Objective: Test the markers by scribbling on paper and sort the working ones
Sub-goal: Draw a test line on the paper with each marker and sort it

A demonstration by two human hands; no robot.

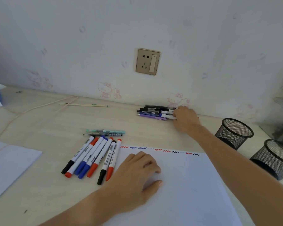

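Markers piled against the wall, right hand touching them.

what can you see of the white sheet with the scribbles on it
The white sheet lies flat on the pale desk, nearest the viewer, and runs out of view at the bottom. A row of short red, blue and black scribbles, some faint, runs along its far edge. The left hand rests on it.

desk | paper | markers | pens | mesh cups
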